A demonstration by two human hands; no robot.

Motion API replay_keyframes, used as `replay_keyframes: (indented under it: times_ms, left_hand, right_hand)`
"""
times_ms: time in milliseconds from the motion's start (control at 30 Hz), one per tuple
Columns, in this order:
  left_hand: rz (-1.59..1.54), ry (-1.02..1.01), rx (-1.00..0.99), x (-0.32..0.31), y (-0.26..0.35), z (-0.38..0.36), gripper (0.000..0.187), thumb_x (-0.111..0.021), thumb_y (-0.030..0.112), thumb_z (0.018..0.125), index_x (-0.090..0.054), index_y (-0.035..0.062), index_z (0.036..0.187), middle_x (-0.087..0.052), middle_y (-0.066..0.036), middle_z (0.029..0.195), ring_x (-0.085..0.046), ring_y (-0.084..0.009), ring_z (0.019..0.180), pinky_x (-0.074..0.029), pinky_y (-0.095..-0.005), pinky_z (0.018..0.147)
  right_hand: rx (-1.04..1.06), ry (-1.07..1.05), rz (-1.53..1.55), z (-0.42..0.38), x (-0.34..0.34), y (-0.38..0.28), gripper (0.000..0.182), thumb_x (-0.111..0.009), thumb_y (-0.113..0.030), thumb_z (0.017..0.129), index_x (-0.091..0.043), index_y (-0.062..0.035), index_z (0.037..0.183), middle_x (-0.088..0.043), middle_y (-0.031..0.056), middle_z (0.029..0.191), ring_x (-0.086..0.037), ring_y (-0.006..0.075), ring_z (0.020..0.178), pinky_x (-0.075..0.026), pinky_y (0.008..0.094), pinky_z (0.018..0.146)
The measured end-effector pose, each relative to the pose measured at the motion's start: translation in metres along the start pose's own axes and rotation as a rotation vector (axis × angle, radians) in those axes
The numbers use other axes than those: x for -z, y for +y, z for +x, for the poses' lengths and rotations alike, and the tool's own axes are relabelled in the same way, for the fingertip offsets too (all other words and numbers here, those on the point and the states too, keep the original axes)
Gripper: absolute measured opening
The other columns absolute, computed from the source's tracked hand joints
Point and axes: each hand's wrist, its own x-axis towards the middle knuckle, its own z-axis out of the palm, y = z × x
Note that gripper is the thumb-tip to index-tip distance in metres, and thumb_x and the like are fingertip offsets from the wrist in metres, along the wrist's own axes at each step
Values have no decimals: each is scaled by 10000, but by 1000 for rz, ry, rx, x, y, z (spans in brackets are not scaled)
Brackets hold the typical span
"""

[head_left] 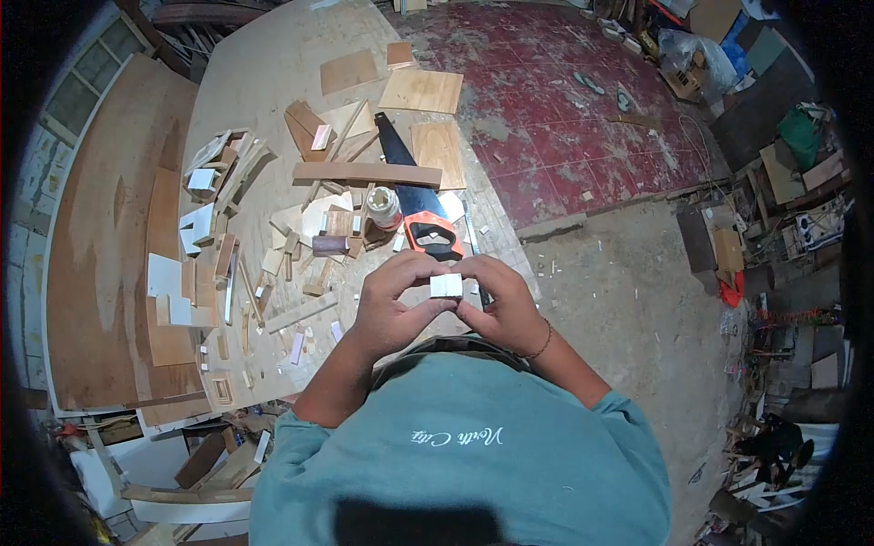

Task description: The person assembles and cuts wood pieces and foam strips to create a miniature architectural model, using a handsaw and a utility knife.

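Close to my body, over the table's near edge, a small white block (446,286) is pinched between both hands. My left hand (393,296) closes on its left side with thumb and fingers. On the block's right side my right hand (501,298) grips in the same way, a thin bracelet on its wrist. A seam seems to run across the block's pale face. Just beyond my fingers lies a handsaw (433,235) with an orange and black handle, its dark blade pointing away. Beside the saw stands a jar (383,207) whose contents I cannot make out.
The wooden table (264,82) carries scattered offcuts, a long wood strip (367,174), plywood pieces (421,92) and a sandpaper-like roll (330,245). White-faced wooden pieces (168,276) stand at left. Slippers (588,83) lie on the red floor; clutter lines the right wall.
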Motion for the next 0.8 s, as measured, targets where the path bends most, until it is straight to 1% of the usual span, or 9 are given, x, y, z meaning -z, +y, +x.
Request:
replay_keyframes:
  times_ms: [200, 267, 300, 367, 433, 533, 567, 633, 800]
  left_hand:
    - [3, 33, -6, 8, 2, -3, 296, -755, 8, 741, -635, -24, 1010, -592, -111, 1005, -622, -186, 930, -531, -294, 816]
    - [-43, 83, 13, 12, 4, -4, 290, -738, -11, 731, -644, -25, 1005, -606, -115, 982, -642, -193, 916, -551, -302, 820]
    - [-124, 79, 20, 14, 4, -4, 288, -720, -24, 758, -620, -35, 1027, -583, -104, 1013, -632, -184, 939, -546, -302, 826]
    - [-156, 111, 8, 17, 1, -6, 289, -714, -23, 770, -608, -34, 1038, -574, -100, 1023, -627, -180, 948, -545, -303, 830]
    - [-197, 146, -14, 20, -2, -8, 294, -704, -25, 788, -586, -29, 1058, -556, -91, 1038, -612, -170, 964, -539, -304, 834]
    - [-223, 159, 15, 23, 0, -10, 298, -701, -33, 788, -583, -28, 1062, -546, -89, 1037, -604, -166, 966, -533, -303, 836]
    - [-222, 160, 16, 23, 0, -11, 298, -701, -33, 788, -583, -28, 1062, -546, -89, 1037, -604, -166, 966, -533, -303, 836]
    - [-216, 169, 18, 23, -1, -13, 308, -696, -38, 791, -577, -26, 1075, -541, -88, 1050, -596, -167, 976, -526, -304, 841]
    - [-245, 181, 57, 22, 0, -18, 319, -692, -36, 798, -567, -29, 1091, -536, -87, 1064, -590, -168, 995, -510, -306, 870]
  right_hand:
    - [-61, -22, 45, -2, -10, 12, 373, -739, -116, 721, -617, -38, 1065, -638, 134, 1001, -619, 299, 951, -486, 374, 838]
    - [-90, -45, 68, -3, -13, 14, 376, -748, -121, 718, -619, -36, 1060, -638, 135, 1003, -617, 298, 954, -484, 373, 840]
    - [-104, -56, 74, -3, -14, 15, 371, -753, -123, 719, -623, -35, 1055, -640, 135, 1002, -618, 295, 953, -484, 370, 837]
    - [-115, -66, 81, -3, -16, 16, 366, -759, -124, 720, -627, -35, 1049, -641, 135, 1001, -619, 292, 951, -484, 367, 833]
    - [-110, -57, 90, -4, -17, 18, 349, -777, -141, 727, -648, -24, 1029, -655, 117, 987, -619, 236, 902, -479, 336, 801]
    - [-123, -55, 107, -4, -19, 16, 336, -774, -143, 731, -651, -22, 1020, -660, 114, 966, -620, 227, 887, -479, 334, 795]
    - [-122, -57, 108, -4, -19, 15, 336, -774, -143, 731, -651, -22, 1020, -660, 114, 966, -620, 227, 887, -479, 334, 795]
    - [-133, -57, 100, -4, -20, 14, 315, -758, -133, 732, -648, -31, 1009, -649, 125, 949, -629, 273, 882, -487, 359, 801]
    - [-114, -69, 100, -6, -22, 15, 288, -750, -137, 738, -645, -33, 985, -638, 117, 903, -619, 262, 841, -484, 356, 771]
